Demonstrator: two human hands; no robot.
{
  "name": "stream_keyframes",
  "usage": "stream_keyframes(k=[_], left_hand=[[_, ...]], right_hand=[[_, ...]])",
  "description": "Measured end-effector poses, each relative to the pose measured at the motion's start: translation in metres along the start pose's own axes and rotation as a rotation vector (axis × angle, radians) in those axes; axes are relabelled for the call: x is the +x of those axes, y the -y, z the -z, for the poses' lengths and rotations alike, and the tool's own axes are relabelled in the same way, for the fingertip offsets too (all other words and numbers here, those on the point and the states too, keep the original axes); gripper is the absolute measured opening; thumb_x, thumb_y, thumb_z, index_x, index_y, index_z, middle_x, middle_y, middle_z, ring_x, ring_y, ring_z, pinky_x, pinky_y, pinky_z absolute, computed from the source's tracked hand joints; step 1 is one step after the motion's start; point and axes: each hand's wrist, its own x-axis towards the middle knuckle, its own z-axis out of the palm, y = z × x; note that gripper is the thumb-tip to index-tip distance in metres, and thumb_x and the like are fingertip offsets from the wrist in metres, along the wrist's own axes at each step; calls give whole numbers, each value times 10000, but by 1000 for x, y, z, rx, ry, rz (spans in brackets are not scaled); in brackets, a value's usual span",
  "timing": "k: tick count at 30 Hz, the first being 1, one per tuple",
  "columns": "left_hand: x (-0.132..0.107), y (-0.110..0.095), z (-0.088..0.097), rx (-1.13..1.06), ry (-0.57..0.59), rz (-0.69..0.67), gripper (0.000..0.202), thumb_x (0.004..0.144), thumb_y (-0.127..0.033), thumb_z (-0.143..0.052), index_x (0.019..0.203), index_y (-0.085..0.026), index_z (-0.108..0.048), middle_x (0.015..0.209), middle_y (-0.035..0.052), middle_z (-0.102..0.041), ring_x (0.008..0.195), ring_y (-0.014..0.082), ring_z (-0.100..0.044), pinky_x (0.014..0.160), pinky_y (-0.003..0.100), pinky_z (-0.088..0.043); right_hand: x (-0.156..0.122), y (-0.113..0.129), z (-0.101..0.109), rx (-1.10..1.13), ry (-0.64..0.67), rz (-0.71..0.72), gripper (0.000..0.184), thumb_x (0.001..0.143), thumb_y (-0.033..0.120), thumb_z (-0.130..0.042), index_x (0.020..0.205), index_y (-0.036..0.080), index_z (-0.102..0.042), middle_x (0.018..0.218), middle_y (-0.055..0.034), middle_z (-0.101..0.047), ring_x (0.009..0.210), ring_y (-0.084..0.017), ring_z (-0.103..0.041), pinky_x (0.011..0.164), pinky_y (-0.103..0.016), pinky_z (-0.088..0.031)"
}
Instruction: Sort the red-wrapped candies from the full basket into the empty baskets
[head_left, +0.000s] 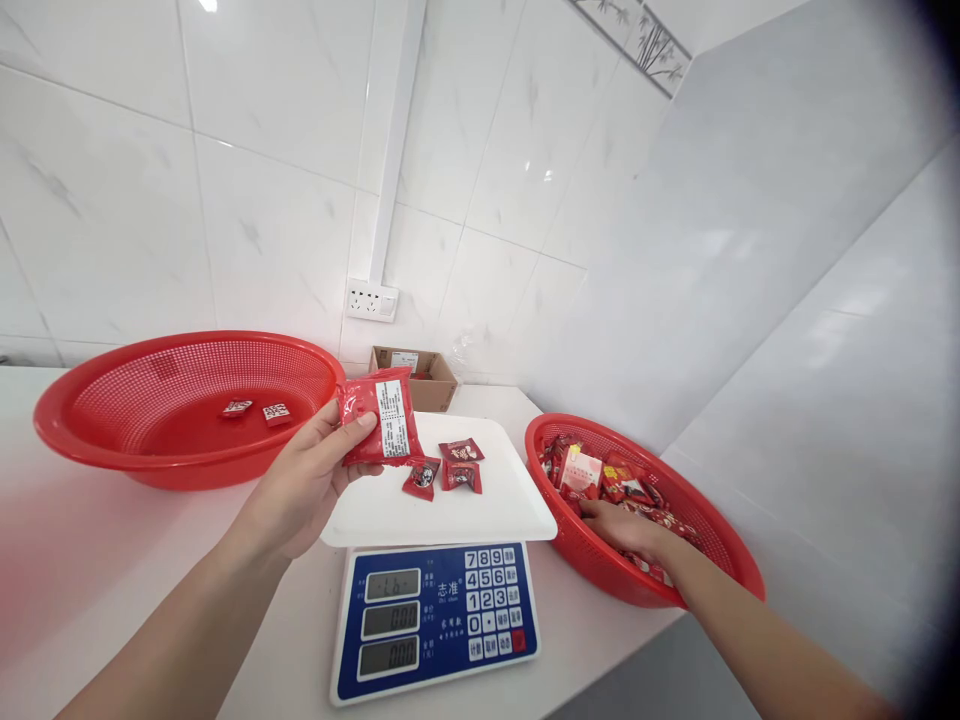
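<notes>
White bench carries perforated red basket, left; digital pricing scale, centre; cardboard box behind; second red basket, right.

The blue-and-white plastic electronic scale bears the brand 志准 in white characters. On its left side, the dark rectangular middle display and the dark rectangular bottom display each read 0.00; the top display's segments are unclear. On its right side, the white keypad carries digits 0 to 9 and a dot. Above the scale's left side, the red plastic packet has a white label printed in black, too small to read.
</notes>
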Motion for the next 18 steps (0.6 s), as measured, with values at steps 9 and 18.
stream_keyframes(k=[9, 18], left_hand=[[2, 1, 3, -3, -2, 2, 253, 767, -336, -659, 996, -236, -620, 984, 30, -658, 796, 145, -604, 605, 196, -504], [2, 0, 3, -15, -18, 12, 259, 766, -333, -668, 1003, -239, -625, 952, 21, -662, 759, 121, -592, 597, 189, -505]], right_hand=[[-6, 9, 1, 195, 247, 51, 299, 696, 199, -569, 982, 148, -642, 937, -74, -669, 895, -215, -620, 789, -309, -485], [-7, 10, 1, 284, 333, 96, 436, 724, 243, -578, 1156, 183, -592, 1125, -77, -630, 1028, -218, -589, 883, -321, -464]])
